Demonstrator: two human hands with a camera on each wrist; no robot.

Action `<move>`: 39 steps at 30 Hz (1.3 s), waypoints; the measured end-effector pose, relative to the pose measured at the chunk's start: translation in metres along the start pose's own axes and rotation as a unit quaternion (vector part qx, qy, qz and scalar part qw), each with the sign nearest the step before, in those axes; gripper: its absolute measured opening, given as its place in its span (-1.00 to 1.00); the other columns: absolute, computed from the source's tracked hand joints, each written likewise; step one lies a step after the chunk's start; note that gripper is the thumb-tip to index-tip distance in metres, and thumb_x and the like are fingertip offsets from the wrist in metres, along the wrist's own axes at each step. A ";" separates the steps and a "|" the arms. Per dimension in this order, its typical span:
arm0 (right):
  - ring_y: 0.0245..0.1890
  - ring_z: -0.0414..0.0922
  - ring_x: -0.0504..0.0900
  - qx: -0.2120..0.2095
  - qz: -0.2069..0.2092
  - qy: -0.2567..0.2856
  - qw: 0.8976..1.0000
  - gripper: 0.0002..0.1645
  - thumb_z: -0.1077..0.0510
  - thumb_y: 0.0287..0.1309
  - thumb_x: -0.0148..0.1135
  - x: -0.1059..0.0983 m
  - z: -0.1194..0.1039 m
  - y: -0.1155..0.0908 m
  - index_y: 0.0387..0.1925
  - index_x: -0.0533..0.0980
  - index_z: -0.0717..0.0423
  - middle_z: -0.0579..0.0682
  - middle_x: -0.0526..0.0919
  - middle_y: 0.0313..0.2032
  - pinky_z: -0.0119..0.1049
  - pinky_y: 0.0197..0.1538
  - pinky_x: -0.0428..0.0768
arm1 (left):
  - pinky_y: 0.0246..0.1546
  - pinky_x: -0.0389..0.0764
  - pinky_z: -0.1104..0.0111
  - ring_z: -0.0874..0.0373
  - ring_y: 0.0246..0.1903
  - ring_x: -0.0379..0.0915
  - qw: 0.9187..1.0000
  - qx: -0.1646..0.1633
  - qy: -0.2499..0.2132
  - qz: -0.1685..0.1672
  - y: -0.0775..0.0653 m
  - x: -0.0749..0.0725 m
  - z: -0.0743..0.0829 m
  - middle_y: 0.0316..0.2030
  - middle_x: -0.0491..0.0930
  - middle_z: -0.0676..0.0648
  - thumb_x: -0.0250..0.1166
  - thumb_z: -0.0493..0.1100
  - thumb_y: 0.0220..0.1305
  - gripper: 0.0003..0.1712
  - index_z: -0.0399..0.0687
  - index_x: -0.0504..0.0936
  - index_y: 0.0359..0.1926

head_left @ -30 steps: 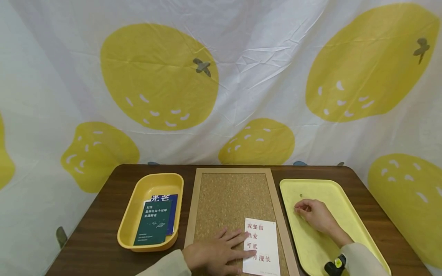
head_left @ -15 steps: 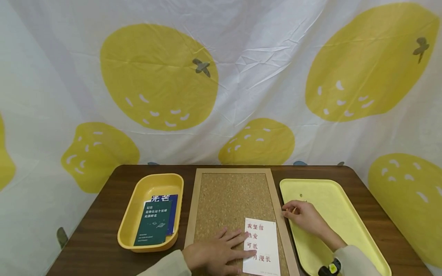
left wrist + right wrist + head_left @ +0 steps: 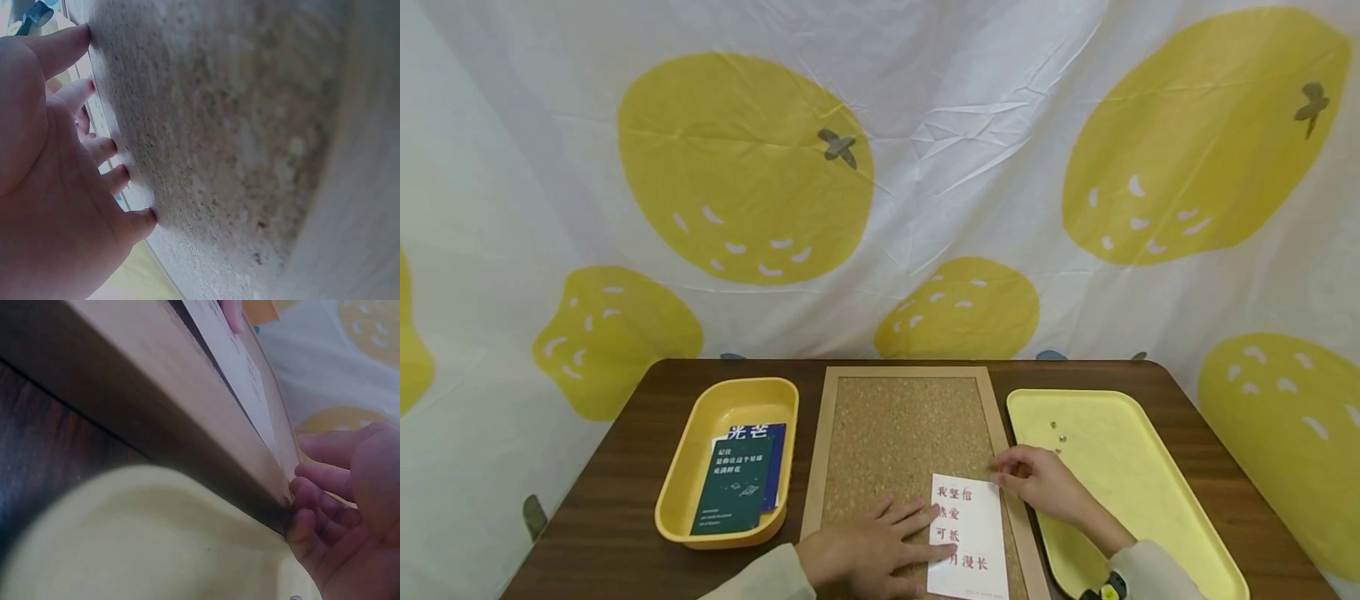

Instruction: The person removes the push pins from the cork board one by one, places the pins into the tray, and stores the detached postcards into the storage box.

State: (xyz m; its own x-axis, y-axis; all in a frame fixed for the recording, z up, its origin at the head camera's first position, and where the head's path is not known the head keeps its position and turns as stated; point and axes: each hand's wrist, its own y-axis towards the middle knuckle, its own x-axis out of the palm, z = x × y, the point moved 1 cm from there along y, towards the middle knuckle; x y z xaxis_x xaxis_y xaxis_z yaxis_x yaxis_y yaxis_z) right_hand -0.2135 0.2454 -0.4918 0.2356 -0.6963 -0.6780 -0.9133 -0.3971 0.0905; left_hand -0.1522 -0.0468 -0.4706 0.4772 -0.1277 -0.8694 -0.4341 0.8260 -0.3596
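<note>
A white card (image 3: 988, 521) with red characters lies at the lower right of a wood-framed corkboard (image 3: 906, 425). My left hand (image 3: 876, 546) is spread flat, its fingertips on the card's left side and the cork. In the left wrist view, the fingers (image 3: 112, 150) touch the cork surface. My right hand (image 3: 1045, 483) is at the card's upper right corner, over the frame's right side. Its thumb and forefinger are brought together in a pinch; whatever sits between them is hidden. In the right wrist view, the other fingers (image 3: 303, 534) curl beside the frame edge.
A pale yellow tray (image 3: 1120, 425) on the right bears several tiny metallic bits (image 3: 1053, 425) that look like thumbtacks. On the left stands a deeper yellow basin (image 3: 672, 487) with a green card (image 3: 730, 492) and a blue card (image 3: 778, 450) in it. A lemon-print cloth hangs behind the table.
My right hand has moved left from the tray, across the board's frame, to the card's corner. Tiny bits that it covered on the tray now show. The left hand stays put.
</note>
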 end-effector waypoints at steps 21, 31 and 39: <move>-0.44 -0.31 0.42 -0.016 -0.024 -0.015 0.999 -0.84 0.23 0.20 0.33 0.004 -0.009 -0.004 -0.18 0.73 0.08 -0.15 0.62 -0.33 -0.43 -0.41 0.45 | 0.51 -0.12 0.01 0.19 0.56 -0.37 1.000 0.003 0.008 0.006 0.000 0.001 -0.001 0.58 -0.17 0.13 -0.16 0.37 0.46 -0.35 0.60 0.01 0.51; -0.44 -0.31 0.42 -0.016 -0.026 -0.019 0.999 -0.88 0.15 0.20 0.36 0.007 -0.010 -0.003 -0.22 0.72 0.01 -0.18 0.57 -0.40 -0.42 -0.40 0.45 | 0.50 -0.09 -0.02 0.18 0.56 -0.36 1.000 0.002 0.010 0.003 -0.001 0.000 -0.001 0.58 -0.16 0.13 -0.15 0.36 0.47 -0.34 0.59 0.00 0.52; -0.42 -0.29 0.44 0.004 -0.012 -0.028 1.000 -0.92 0.20 0.17 0.36 0.010 -0.016 -0.001 -0.28 0.70 0.02 -0.17 0.55 -0.40 -0.42 -0.37 0.45 | 0.51 -0.11 -0.01 0.18 0.56 -0.36 1.000 0.003 0.007 0.002 -0.001 0.000 0.000 0.58 -0.16 0.13 -0.14 0.35 0.47 -0.35 0.58 0.01 0.52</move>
State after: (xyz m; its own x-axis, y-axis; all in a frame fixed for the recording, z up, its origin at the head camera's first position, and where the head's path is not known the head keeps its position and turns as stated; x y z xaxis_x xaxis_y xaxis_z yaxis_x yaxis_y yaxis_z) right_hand -0.2047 0.2293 -0.4866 0.2390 -0.6514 -0.7201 -0.9100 -0.4091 0.0680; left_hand -0.1518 -0.0476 -0.4702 0.4648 -0.1318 -0.8756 -0.4311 0.8301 -0.3538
